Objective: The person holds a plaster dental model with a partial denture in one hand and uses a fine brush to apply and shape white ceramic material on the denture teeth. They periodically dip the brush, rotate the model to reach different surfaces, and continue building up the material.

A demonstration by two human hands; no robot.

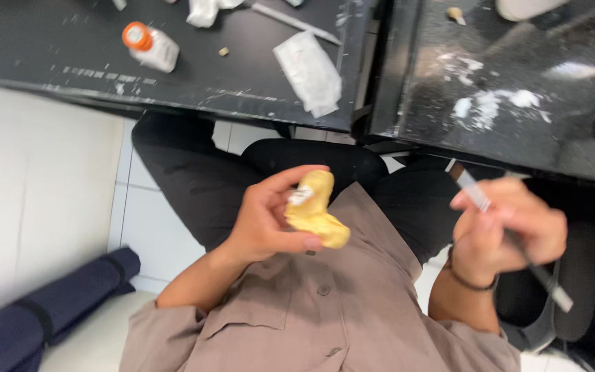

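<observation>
Yellow model [316, 211] sits pinched in the left hand [263, 220]. Right hand's [511, 231] fingers grip a thin metal tool [518, 244]; steadying both hands together would likely help.

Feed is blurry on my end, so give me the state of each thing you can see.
left hand: closed around yellow lump
yellow lump: held above the lap
right hand: gripping thin tool
thin tool: held slanted
orange-capped bottle: capped, lying on the black table
white packet: lying flat
</observation>
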